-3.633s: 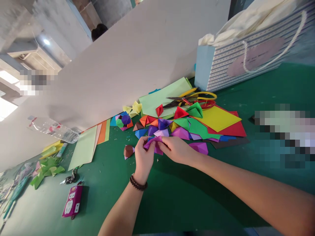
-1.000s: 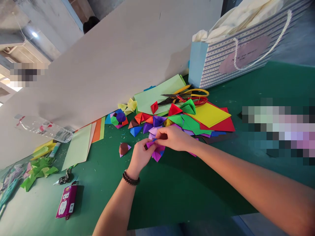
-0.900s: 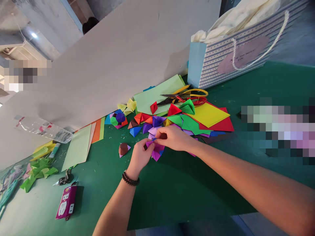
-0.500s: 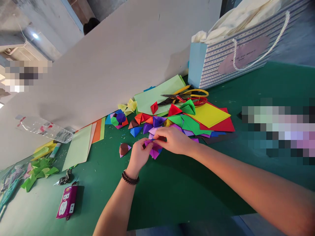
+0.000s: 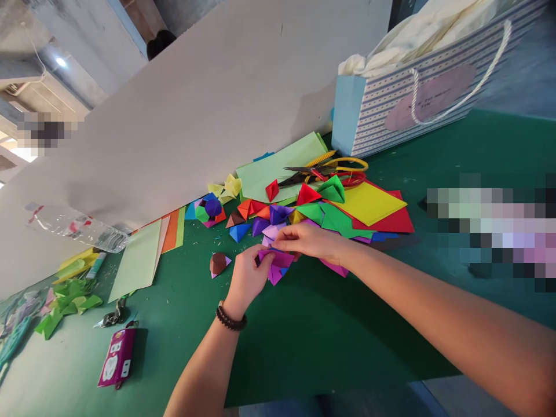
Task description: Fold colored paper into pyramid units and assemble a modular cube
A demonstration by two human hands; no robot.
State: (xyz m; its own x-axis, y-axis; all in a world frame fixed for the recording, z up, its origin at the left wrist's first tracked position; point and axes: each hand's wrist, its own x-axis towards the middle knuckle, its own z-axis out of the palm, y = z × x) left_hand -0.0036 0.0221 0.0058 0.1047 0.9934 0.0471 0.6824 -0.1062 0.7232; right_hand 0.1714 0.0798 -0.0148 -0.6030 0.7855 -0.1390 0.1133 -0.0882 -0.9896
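Observation:
A folded purple paper piece (image 5: 276,265) with a bit of blue on it is held between both hands above the green table. My left hand (image 5: 249,271), with a dark bead bracelet at the wrist, pinches its left side. The fingers of my right hand (image 5: 299,238) are closed on its upper edge. Just behind lie folded pieces in purple, blue, red and green, among them a blue one (image 5: 240,232). A brown and lilac piece (image 5: 219,264) rests left of my left hand. Farther back left sits a many-coloured joined paper shape (image 5: 209,210).
Scissors (image 5: 347,174) and yellow sheets (image 5: 369,202) lie behind right, near a striped paper bag (image 5: 403,98). At the left are pale green sheets (image 5: 134,260), a clear bottle (image 5: 82,227), green scraps (image 5: 72,301) and a magenta packet (image 5: 116,357).
The purple piece has turned and shows more of its upper face. My right hand has shifted slightly right, and more of a purple piece shows beneath my right wrist.

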